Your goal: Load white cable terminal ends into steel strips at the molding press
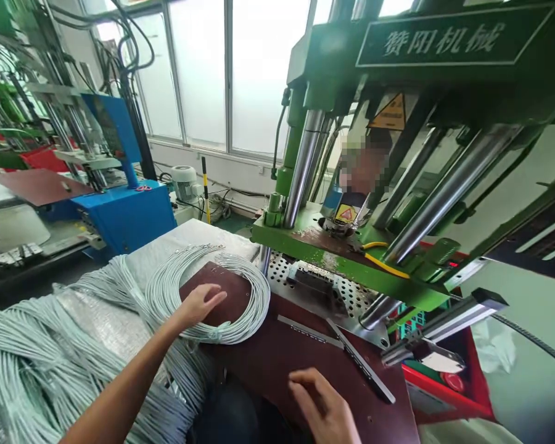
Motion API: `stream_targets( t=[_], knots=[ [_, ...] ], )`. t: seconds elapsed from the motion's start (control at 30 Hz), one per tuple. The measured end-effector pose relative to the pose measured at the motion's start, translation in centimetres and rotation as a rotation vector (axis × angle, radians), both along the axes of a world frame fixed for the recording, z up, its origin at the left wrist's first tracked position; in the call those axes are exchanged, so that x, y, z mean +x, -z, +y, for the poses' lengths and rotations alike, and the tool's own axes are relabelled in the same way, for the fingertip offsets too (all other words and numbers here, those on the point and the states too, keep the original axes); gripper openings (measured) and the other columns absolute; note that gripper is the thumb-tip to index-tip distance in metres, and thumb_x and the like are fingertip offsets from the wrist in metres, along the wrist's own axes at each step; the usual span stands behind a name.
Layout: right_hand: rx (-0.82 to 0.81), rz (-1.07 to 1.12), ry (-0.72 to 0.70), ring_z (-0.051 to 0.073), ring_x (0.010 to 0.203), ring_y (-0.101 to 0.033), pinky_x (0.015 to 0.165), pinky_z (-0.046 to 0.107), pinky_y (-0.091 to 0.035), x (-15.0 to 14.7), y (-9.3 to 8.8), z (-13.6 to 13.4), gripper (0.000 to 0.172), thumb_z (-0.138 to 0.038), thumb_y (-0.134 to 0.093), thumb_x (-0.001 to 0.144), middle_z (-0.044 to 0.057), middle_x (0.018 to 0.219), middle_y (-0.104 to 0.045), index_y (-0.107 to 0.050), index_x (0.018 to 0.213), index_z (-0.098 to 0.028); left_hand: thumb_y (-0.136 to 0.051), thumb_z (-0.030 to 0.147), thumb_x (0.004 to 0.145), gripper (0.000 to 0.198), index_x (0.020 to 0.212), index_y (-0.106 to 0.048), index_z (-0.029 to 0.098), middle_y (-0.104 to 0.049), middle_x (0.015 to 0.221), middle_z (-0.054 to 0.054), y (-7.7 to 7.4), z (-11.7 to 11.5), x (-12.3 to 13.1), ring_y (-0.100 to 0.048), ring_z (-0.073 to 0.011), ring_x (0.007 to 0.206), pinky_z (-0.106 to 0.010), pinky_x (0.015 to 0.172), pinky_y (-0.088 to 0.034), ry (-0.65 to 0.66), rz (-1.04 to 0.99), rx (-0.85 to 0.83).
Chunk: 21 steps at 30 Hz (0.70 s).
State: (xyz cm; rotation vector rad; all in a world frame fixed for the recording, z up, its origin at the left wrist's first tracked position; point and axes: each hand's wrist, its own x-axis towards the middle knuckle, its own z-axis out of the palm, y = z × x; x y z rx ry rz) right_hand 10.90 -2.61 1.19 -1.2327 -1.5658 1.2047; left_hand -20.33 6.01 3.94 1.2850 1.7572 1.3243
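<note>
The left hand [198,305], fingers spread, rests on the cable coil [213,293] (nearer than the right hand [326,407], loosely open).

Bright daylight through tall frosted windows [198,68] ahead, panes blown out white. My view bends at edges. Soft shadows; blurred patch behind green steel press [398,74].

Grey-white cable coil [231,290] lying flat, looped, on dark red worktop, bundled.
</note>
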Motion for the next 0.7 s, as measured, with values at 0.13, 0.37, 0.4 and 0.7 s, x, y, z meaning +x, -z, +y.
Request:
stream_targets(
  t=[0.13,0.37,0.4,0.7],
  knots=[
    [0.478,-0.463,-0.37,0.031,0.115,-0.053,0.101,0.045,-0.042,-7.3,-0.7,4.4,0.043,-0.038,-0.066,0.083,0.013,0.119,-0.062,-0.061,0.121,-0.019,-0.073,0.063,0.057,0.041,0.072,-0.064,0.025,-0.071,0.088,-0.006,2.7,-5.6,-1.3,-0.058,-0.0327,0.107,-0.043,0.106,-0.035,-0.161,-0.054,-0.005],
    [0.835,-0.806,-0.591,0.029,0.106,-0.058,0.106,0.054,-0.031,-14.5,3.2,9.3,0.028,-0.04,-0.065,0.086,0.011,0.101,-0.065,-0.061,0.1,-0.016,-0.051,0.079,0.069,0.06,0.059,-0.055,0.02,-0.057,0.047,-0.004,5.3,-12.2,-0.1,-0.056,-0.0215,0.045,-0.034,0.046,-0.045,-0.342,-0.543,-0.198],
    [0.855,-0.808,-0.616,0.027,0.099,-0.061,0.101,0.051,-0.036,-14.8,3.0,9.8,0.025,-0.04,-0.059,0.09,0.011,0.096,-0.065,-0.06,0.097,-0.016,-0.053,0.08,0.066,0.063,0.061,-0.058,0.017,-0.058,0.046,-0.006,5.1,-12.3,0.4,-0.055,-0.022,0.04,-0.034,0.042,-0.043,-0.291,-0.652,-0.215],
    [0.785,-1.023,-0.629,0.026,0.086,-0.066,0.066,0.028,-0.039,-24.6,-11.5,11.9,0.035,-0.049,-0.062,0.085,0.009,0.089,-0.069,-0.056,0.1,-0.018,-0.047,0.047,0.093,0.04,0.062,-0.045,0.02,-0.052,0.05,0.002,-7.5,-2.0,-8.1,-0.056,-0.0097,0.049,-0.022,0.059,-0.051,-0.331,-1.146,0.377]
  ],
)
